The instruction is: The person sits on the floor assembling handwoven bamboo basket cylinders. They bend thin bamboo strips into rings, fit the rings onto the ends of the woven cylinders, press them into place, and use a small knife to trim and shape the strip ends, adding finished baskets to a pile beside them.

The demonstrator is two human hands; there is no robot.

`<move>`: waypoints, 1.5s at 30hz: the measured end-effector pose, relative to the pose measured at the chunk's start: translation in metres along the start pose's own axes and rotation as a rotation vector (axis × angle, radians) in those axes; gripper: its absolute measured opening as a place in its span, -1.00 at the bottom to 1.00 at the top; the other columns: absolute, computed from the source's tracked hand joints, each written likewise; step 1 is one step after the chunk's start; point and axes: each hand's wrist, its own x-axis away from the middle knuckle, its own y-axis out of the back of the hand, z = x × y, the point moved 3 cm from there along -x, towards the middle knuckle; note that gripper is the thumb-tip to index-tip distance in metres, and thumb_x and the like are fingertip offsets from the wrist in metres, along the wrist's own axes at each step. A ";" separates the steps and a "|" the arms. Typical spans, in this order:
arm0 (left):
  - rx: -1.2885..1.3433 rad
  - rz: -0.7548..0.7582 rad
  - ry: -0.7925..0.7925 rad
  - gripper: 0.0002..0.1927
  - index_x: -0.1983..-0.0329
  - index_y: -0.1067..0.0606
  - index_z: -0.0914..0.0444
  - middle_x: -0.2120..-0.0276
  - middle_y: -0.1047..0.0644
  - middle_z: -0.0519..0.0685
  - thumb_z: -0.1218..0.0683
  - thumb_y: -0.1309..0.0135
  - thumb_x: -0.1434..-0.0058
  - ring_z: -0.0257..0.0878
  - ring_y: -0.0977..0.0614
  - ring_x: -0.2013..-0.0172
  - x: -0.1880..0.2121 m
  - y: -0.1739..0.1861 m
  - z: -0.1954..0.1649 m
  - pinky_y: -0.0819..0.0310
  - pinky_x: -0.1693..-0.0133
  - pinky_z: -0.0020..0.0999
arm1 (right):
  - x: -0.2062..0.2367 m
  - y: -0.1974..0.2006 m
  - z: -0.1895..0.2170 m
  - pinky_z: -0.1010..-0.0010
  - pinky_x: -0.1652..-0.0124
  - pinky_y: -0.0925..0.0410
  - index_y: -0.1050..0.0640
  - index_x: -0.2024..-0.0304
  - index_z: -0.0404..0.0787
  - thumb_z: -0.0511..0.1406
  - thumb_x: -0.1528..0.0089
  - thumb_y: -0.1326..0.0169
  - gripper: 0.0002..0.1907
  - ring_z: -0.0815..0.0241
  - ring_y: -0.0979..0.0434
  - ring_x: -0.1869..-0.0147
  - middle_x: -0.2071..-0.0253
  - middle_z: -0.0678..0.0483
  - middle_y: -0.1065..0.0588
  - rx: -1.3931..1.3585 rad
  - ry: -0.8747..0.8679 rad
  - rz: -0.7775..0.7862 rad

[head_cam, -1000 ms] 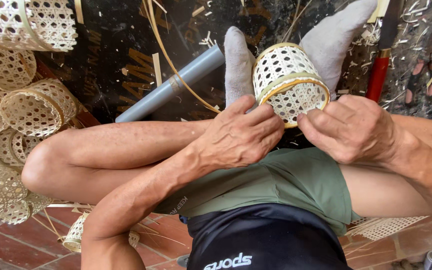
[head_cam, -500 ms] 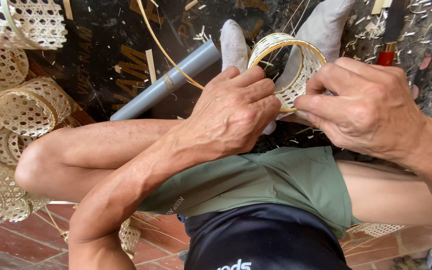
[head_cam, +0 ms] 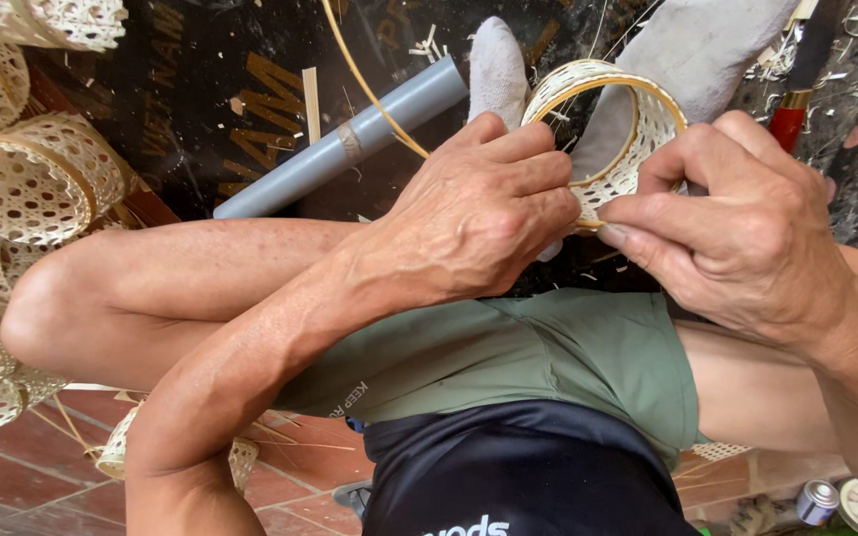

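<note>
A small woven bamboo basket (head_cam: 638,124) with a yellow hoop rim is tilted so its open mouth faces me. My left hand (head_cam: 479,213) grips its near left side, fingers curled over the rim. My right hand (head_cam: 737,223) pinches the rim at the lower right between thumb and forefinger. A long thin bamboo strip (head_cam: 364,79) runs from the basket up and to the left. Behind the basket are my two feet in grey socks (head_cam: 497,65). The lower part of the basket is hidden by my hands.
A grey plastic pipe (head_cam: 350,149) lies on the dark mat beside my bare leg (head_cam: 151,298). Several finished woven baskets (head_cam: 37,179) are stacked at the left. A red-handled tool (head_cam: 796,104) lies at the upper right. Bamboo scraps litter the mat; red tiles lie below.
The basket has been turned from its side to mouth-up towards me, and both hands have shifted along its rim. The view has drawn closer.
</note>
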 end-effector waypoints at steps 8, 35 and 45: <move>-0.012 -0.015 -0.017 -0.87 0.30 -0.48 0.23 0.29 -0.46 -0.08 0.08 -0.14 -0.24 -0.14 -0.47 0.14 -0.004 -0.002 -0.006 -0.31 0.15 -0.19 | 0.012 -0.002 -0.007 0.27 0.27 -0.31 -0.68 0.32 -0.24 -0.43 0.01 -0.39 -0.79 0.09 -0.39 0.26 0.33 0.06 -0.47 -0.032 -0.014 -0.034; -0.150 -0.102 0.060 -0.80 0.44 -0.46 0.16 0.40 -0.36 -0.16 0.09 -0.23 -0.24 -0.20 -0.43 0.23 -0.012 -0.015 -0.022 -0.18 -0.04 0.04 | 0.023 -0.010 -0.016 0.27 0.29 -0.28 -0.66 0.33 -0.26 -0.45 0.03 -0.40 -0.78 0.09 -0.35 0.27 0.33 0.06 -0.46 -0.081 0.003 -0.107; -0.256 -0.142 -0.052 -0.84 0.41 -0.47 0.13 0.41 -0.37 -0.15 0.08 -0.25 -0.11 -0.17 -0.44 0.25 -0.027 -0.023 0.000 -0.22 0.06 -0.08 | 0.015 -0.011 -0.047 0.18 0.17 -0.33 -0.66 0.30 -0.24 -0.44 -0.01 -0.38 -0.78 0.02 -0.43 0.17 0.26 0.05 -0.49 -0.014 0.186 -0.277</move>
